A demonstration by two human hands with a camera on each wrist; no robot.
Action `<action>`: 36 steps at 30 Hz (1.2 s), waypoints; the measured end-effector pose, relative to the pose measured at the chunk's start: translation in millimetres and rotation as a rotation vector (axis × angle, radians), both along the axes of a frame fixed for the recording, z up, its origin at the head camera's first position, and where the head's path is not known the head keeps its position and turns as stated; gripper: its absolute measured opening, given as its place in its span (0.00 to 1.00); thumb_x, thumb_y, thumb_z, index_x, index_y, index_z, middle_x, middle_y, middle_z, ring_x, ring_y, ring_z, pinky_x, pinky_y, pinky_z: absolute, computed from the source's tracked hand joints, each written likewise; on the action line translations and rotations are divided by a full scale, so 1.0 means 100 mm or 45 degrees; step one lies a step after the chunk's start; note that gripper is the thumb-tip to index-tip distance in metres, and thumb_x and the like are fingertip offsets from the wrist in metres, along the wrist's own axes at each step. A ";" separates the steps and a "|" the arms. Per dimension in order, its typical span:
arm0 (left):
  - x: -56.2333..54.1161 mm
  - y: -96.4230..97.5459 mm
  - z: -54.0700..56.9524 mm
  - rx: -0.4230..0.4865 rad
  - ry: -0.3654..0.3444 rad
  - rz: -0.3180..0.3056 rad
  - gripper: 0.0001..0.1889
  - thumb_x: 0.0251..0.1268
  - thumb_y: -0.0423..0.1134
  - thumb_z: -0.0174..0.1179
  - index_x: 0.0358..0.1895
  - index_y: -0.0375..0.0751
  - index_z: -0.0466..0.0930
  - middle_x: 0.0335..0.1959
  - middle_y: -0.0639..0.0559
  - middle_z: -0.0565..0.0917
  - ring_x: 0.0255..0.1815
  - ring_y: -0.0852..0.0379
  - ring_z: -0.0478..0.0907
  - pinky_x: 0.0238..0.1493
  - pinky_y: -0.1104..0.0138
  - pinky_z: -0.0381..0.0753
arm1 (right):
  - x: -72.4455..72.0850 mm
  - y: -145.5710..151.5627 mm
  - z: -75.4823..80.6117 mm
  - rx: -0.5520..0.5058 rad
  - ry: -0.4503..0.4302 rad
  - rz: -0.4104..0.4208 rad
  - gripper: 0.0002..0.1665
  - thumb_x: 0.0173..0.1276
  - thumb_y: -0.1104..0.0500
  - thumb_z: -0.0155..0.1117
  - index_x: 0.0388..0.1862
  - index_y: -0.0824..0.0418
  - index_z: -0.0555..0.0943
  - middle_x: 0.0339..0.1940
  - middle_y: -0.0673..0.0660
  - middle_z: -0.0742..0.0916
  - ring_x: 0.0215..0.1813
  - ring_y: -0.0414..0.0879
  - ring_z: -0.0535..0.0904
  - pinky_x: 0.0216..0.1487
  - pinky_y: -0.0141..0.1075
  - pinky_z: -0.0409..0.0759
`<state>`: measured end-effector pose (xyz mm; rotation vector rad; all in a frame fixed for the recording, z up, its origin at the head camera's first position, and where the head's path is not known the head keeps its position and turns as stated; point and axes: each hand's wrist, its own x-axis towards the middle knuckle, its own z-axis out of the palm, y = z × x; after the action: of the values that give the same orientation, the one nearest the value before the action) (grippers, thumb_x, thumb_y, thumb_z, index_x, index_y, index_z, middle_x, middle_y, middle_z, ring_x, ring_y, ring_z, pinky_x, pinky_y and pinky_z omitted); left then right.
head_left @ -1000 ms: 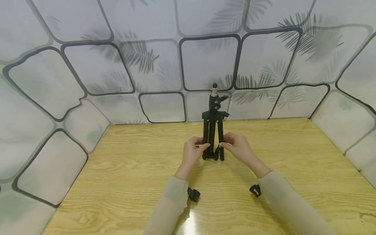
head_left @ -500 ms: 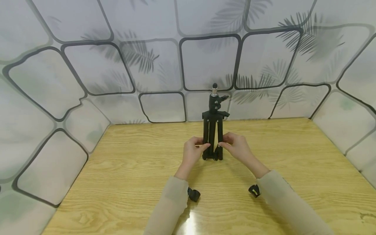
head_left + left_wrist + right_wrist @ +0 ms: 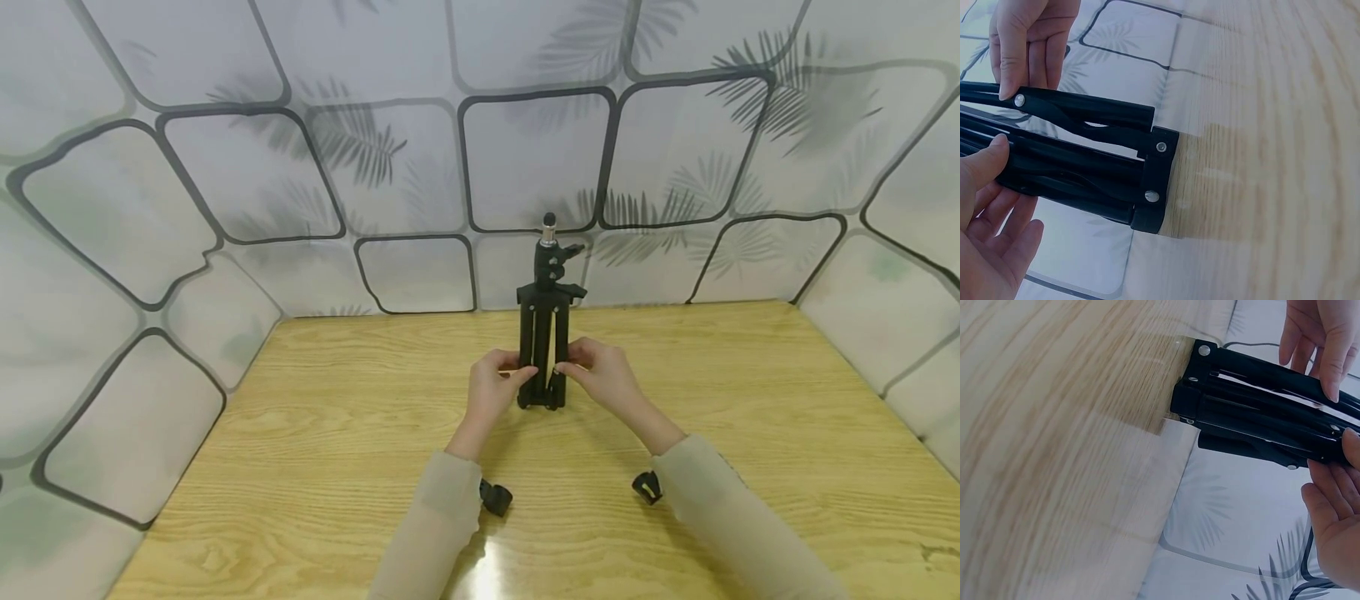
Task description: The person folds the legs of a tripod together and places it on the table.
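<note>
A black tripod stand (image 3: 543,333) stands upright on the wooden table, its legs folded nearly parallel to the centre column. On top is a short silver stud with a black cap. My left hand (image 3: 492,387) pinches the left leg between thumb and fingers, low down. Opposite it, my right hand (image 3: 603,375) pinches the right leg at about the same height. In the left wrist view, the stand's foot bracket (image 3: 1159,181) shows rivets, and the right hand's thumb (image 3: 1013,69) lies near a rivet on one leg. The rear leg is mostly hidden in the head view.
The wooden table (image 3: 337,467) spreads around the stand. Behind it rises a patterned cloth wall (image 3: 420,167), with side walls left and right. Black wrist-worn pieces (image 3: 496,500) show beside both sleeves.
My right hand has moved slightly left, bringing the right leg in closer to the centre column. My left hand and the rest of the stand have hardly moved.
</note>
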<state>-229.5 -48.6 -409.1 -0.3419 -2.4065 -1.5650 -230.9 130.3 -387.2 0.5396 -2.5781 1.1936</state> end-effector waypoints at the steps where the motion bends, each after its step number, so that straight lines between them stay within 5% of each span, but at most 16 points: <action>1: 0.00 0.00 0.00 0.000 0.003 -0.002 0.12 0.52 0.41 0.63 0.38 0.37 0.81 0.35 0.49 0.80 0.37 0.56 0.77 0.37 0.66 0.76 | 0.00 0.00 0.00 -0.001 -0.001 0.001 0.11 0.57 0.60 0.64 0.35 0.66 0.78 0.32 0.59 0.84 0.37 0.53 0.80 0.39 0.45 0.77; 36: -0.03 0.01 -0.01 -0.004 0.020 -0.004 0.12 0.54 0.39 0.62 0.39 0.36 0.81 0.37 0.48 0.78 0.40 0.55 0.76 0.39 0.65 0.76 | -0.01 -0.03 -0.01 -0.014 0.024 0.016 0.10 0.56 0.61 0.65 0.34 0.66 0.79 0.32 0.58 0.84 0.37 0.53 0.80 0.39 0.45 0.77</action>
<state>-232.6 -47.7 -410.4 -0.3569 -2.3982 -1.5541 -232.0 127.6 -388.2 0.5630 -2.5543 1.2003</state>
